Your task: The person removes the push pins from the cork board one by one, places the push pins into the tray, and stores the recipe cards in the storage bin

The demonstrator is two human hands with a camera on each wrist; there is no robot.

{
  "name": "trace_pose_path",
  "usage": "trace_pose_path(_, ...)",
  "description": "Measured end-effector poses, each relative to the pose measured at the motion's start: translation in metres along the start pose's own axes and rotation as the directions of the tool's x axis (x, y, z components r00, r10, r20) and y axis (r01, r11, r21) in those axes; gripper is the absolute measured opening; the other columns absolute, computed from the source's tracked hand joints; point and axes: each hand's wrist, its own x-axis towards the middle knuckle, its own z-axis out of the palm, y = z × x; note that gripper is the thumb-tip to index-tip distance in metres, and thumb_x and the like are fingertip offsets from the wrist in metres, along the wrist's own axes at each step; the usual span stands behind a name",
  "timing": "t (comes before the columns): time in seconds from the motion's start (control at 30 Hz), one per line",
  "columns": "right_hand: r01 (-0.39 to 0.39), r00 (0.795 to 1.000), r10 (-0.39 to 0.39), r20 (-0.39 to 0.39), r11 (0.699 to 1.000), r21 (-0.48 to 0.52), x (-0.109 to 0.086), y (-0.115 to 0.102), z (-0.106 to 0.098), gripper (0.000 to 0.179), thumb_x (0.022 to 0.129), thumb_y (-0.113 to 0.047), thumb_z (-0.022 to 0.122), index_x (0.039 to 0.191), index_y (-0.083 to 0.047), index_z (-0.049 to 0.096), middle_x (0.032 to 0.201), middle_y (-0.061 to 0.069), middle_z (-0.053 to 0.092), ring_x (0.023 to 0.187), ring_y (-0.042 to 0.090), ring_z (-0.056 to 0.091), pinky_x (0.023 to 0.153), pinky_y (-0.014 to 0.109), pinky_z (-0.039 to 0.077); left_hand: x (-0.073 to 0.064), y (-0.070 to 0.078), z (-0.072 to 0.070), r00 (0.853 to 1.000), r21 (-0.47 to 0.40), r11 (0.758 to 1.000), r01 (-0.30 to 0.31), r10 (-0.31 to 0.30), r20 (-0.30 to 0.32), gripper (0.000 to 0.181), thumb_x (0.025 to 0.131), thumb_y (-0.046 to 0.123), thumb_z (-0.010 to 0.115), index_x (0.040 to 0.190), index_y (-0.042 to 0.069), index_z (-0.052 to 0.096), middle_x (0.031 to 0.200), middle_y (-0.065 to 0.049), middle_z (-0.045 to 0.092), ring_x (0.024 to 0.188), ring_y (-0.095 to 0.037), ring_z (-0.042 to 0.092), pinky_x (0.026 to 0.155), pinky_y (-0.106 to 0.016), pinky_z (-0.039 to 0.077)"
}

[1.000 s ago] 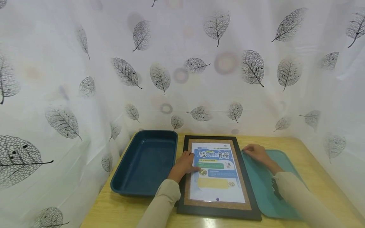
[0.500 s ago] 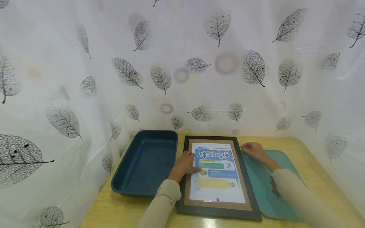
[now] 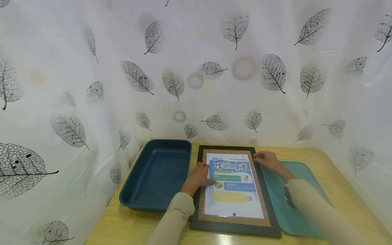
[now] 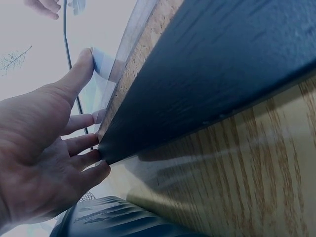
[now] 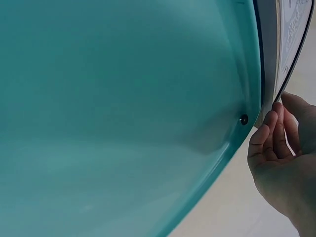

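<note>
A poster [image 3: 232, 211] with blue, green and yellow blocks lies on a brown cork board [image 3: 199, 211] in a black frame [image 3: 235, 229]. My left hand [image 3: 198, 175] rests over the frame's left border, its thumb on the poster; in the left wrist view this hand [image 4: 47, 133] has its fingers extended. My right hand [image 3: 267, 160] is at the frame's right border near the top corner. In the right wrist view the fingertips of my right hand [image 5: 286, 153] are gathered there; anything between them is hidden. A purple pin [image 3: 234, 214] sits at the poster's bottom, a white one top right.
A deep dark blue tray [image 3: 159, 194] stands left of the frame. To its right lies a teal tray [image 3: 301, 223], with a small dark round thing [image 5: 244, 120] near its corner. The wooden table [image 3: 113, 221] meets a leaf-patterned curtain [image 3: 196, 95] behind.
My right hand has moved left, from the teal tray's upper left corner to the frame's right border. My left hand has stayed where it was on the frame and poster.
</note>
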Motion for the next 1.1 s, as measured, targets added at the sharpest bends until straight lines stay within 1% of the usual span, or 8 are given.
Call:
trace_pose_path(0.13,-0.012,1.000,0.012,0.014,1.000,0.001,0.005,-0.001,0.005,0.027,0.095,-0.013,0.074,0.113,0.008,0.072,0.103,0.022,0.073,0.093,0.036,0.070,0.084,0.050,0.060,0.000,0.001,0.001,1.000,0.003,1.000,0.003,-0.003,0.002,0.086,0.087,0.054,0.081,0.151,0.004,0.051,0.164,-0.014,0.037,0.149,-0.030,0.037,0.118,-0.047,0.040)
trace_pose_path(0.2,-0.006,1.000,0.006,0.019,1.000,-0.005,0.008,-0.002,0.007,0.028,0.095,-0.013,0.074,0.113,0.007,0.072,0.102,0.021,0.074,0.093,0.035,0.069,0.084,0.050,0.059,0.001,0.000,0.002,1.000,0.006,1.000,0.003,-0.003,0.003,0.087,0.087,0.054,0.081,0.151,0.005,0.051,0.164,-0.014,0.037,0.149,-0.030,0.037,0.118,-0.047,0.039)
trace_pose_path(0.33,0.011,1.000,-0.010,0.020,1.000,-0.011,0.013,-0.005,0.011,0.029,0.095,-0.013,0.074,0.114,0.007,0.071,0.104,0.022,0.074,0.096,0.037,0.070,0.087,0.052,0.059,0.002,0.000,0.002,1.000,0.001,1.000,0.005,-0.005,-0.001,0.087,0.086,0.054,0.082,0.151,0.005,0.050,0.165,-0.014,0.037,0.149,-0.030,0.037,0.119,-0.047,0.039)
trace_pose_path(0.53,-0.018,0.998,0.018,0.058,1.000,-0.010,0.018,-0.008,0.017,0.034,0.094,-0.017,0.075,0.118,0.006,0.071,0.107,0.021,0.074,0.098,0.034,0.071,0.089,0.050,0.059,0.002,0.000,0.001,1.000,-0.004,1.000,0.009,-0.009,0.002,0.088,0.086,0.054,0.082,0.151,0.005,0.051,0.164,-0.014,0.037,0.148,-0.029,0.038,0.119,-0.047,0.039)
trace_pose_path(0.77,-0.014,0.995,0.016,0.100,1.000,-0.021,0.021,-0.009,0.021,0.038,0.094,-0.020,0.075,0.121,0.005,0.070,0.109,0.021,0.074,0.099,0.034,0.071,0.090,0.050,0.059,0.001,0.000,0.000,1.000,-0.009,1.000,0.014,-0.014,0.009,0.088,0.086,0.054,0.082,0.152,0.006,0.050,0.166,-0.013,0.036,0.149,-0.029,0.036,0.119,-0.047,0.039)
trace_pose_path(0.87,-0.010,0.994,0.014,0.106,0.999,-0.036,0.021,-0.011,0.021,0.036,0.094,-0.020,0.075,0.121,0.004,0.071,0.109,0.020,0.074,0.100,0.034,0.070,0.090,0.051,0.058,0.001,0.001,0.000,1.000,-0.016,1.000,0.009,-0.009,0.006,0.087,0.086,0.053,0.083,0.151,0.005,0.051,0.165,-0.013,0.036,0.149,-0.030,0.037,0.119,-0.048,0.039)
trace_pose_path(1.1,0.027,0.994,-0.020,0.104,0.998,-0.061,0.020,-0.015,0.020,0.028,0.095,-0.018,0.074,0.115,0.001,0.074,0.110,0.019,0.074,0.100,0.035,0.070,0.091,0.053,0.057,0.002,0.001,-0.001,1.000,-0.007,1.000,0.019,-0.019,0.009,0.087,0.086,0.053,0.082,0.152,0.006,0.050,0.165,-0.013,0.036,0.150,-0.029,0.036,0.119,-0.047,0.039)
